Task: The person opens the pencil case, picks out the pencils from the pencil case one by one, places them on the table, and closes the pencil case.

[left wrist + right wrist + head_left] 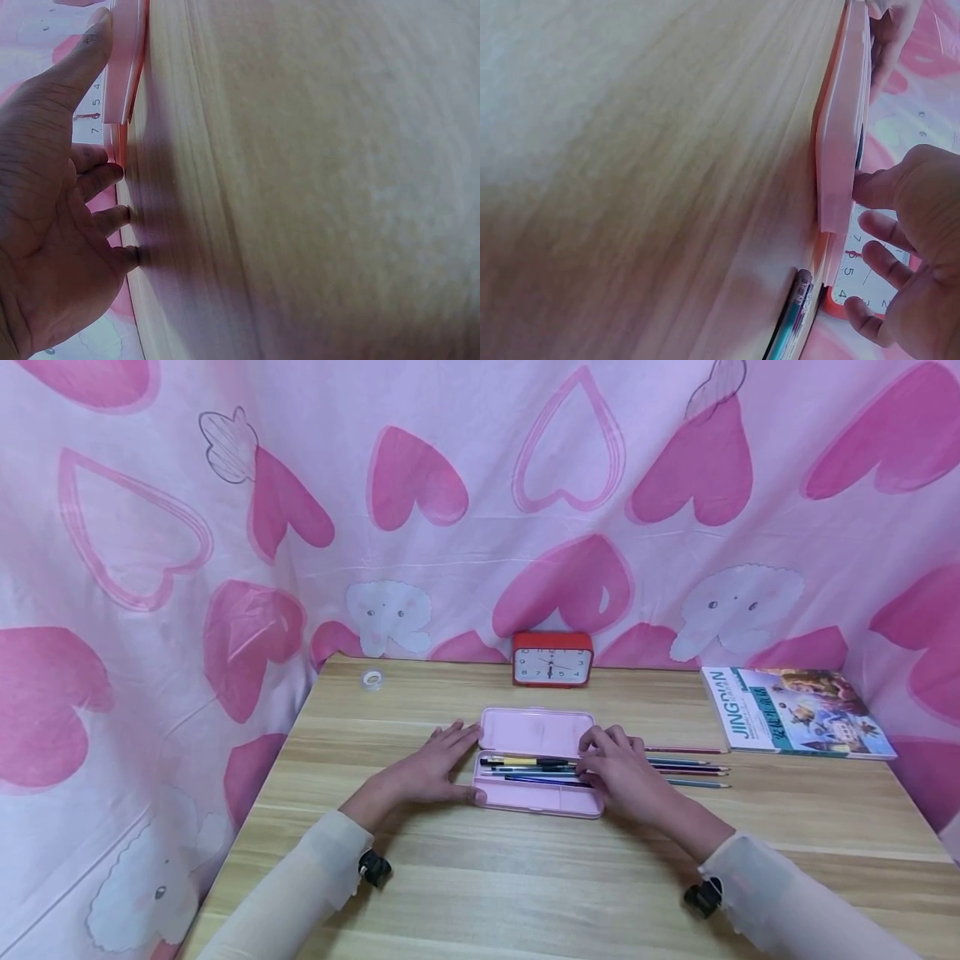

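Observation:
A pink pencil case (pixel 536 806) lies unfolded on the table, its lid (pixel 517 732) tipped back. Several pens (pixel 525 768) lie in its long compartment, one yellow and black. At the case's left end, my left hand (pixel 429 770) spreads with straight fingers, the thumb on the front corner and the fingertips by the lid. My right hand (pixel 618 772) bends over the right end, covering the pen tips there; its thumb is at the case's edge, and the right wrist view shows spread fingers with nothing between them. Several pencils (pixel 693 783) lie to the right of this hand.
A red clock (pixel 552 660) stands behind the case. The book (pixel 798 714) lies at the back right and a small tape roll (pixel 372 679) at the back left. A pink heart-patterned curtain (pixel 420 552) hangs along the table's far edge.

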{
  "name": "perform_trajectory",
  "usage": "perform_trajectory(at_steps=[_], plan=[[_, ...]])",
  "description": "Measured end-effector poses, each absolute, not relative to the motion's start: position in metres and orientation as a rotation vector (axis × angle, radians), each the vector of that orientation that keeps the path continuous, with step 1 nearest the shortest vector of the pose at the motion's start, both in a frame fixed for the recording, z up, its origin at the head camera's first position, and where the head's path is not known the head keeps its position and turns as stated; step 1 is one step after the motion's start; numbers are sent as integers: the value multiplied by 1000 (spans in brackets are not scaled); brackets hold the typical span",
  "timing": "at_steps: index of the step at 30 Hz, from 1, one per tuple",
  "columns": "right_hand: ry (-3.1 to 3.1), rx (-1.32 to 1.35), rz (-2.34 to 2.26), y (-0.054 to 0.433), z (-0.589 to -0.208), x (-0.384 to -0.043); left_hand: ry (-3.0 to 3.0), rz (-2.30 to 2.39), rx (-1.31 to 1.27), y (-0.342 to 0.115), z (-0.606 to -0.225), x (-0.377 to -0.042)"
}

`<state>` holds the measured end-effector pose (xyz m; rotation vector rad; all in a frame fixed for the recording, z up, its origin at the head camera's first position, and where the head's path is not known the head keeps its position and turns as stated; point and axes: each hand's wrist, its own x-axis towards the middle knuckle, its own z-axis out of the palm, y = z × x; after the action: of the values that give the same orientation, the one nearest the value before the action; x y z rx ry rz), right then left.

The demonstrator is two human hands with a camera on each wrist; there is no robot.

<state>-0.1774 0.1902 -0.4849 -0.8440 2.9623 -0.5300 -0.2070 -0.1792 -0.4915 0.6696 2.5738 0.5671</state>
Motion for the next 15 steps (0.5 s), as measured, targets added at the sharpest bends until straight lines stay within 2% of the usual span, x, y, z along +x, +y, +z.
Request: perform_trajectory(at_steps=[15], plan=[[3004,-823,-263,181,-480,-183,2575,562,654,-178,-488,-205]])
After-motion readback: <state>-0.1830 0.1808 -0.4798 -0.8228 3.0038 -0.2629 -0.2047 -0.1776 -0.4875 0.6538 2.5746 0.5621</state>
